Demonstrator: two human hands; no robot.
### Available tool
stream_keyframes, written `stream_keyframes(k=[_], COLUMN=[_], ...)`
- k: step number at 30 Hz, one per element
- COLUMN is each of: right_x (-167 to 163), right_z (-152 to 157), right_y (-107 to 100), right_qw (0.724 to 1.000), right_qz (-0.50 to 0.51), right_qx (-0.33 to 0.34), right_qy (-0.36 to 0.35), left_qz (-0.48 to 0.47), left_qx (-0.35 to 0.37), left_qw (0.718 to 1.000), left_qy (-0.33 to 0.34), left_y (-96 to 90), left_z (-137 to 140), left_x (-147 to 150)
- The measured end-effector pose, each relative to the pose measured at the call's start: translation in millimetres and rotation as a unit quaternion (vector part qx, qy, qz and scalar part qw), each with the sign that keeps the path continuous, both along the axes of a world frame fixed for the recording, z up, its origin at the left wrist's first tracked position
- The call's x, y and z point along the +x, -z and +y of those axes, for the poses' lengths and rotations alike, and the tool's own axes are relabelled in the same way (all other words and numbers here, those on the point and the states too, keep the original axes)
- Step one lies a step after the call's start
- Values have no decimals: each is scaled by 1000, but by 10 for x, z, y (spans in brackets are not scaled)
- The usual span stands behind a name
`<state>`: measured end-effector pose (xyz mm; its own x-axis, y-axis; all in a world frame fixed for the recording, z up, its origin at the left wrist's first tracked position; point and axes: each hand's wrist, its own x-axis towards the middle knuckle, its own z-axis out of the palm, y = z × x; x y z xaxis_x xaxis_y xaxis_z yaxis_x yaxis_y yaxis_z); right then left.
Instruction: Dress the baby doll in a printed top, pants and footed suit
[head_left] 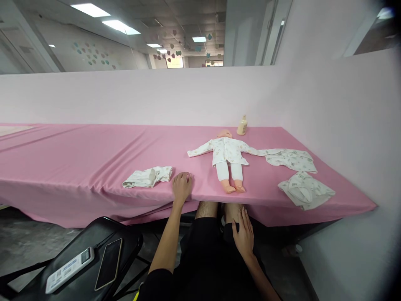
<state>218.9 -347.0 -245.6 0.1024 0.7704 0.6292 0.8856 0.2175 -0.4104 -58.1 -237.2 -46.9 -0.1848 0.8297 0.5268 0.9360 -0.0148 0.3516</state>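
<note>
My left hand [181, 187] rests palm down on the front edge of the pink-covered table, its fingers loosely bent with nothing visible in them. Just left of it lies a folded white baby garment [148, 177] with a small print. My right hand [244, 235] lies on my right knee, fingers stretched out and holding nothing. Beyond my knees a baby doll [223, 169] lies on its back, feet toward me. It wears a white printed long-sleeved top [227, 150] and white trousers [222, 171].
Right of the doll lie a spread printed garment [293, 159] and a crumpled one [306, 191]. A pump bottle [242, 125] stands behind the doll's head. A black chair [125, 259] at lower left bears a phone [108, 264] and a power bank [69, 270]. Walls bound the table behind and right.
</note>
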Motion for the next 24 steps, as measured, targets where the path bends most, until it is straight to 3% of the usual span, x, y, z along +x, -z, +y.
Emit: stream_keyframes(k=[24], right_x=[13], right_z=[12], right_y=[16], right_qw=[1000], right_qz=[3], right_qx=[6], right_qy=[-6], left_qz=[2], left_qx=[19], left_qw=[1000], left_qy=[-1], left_y=[65], left_z=[37], left_x=[-28])
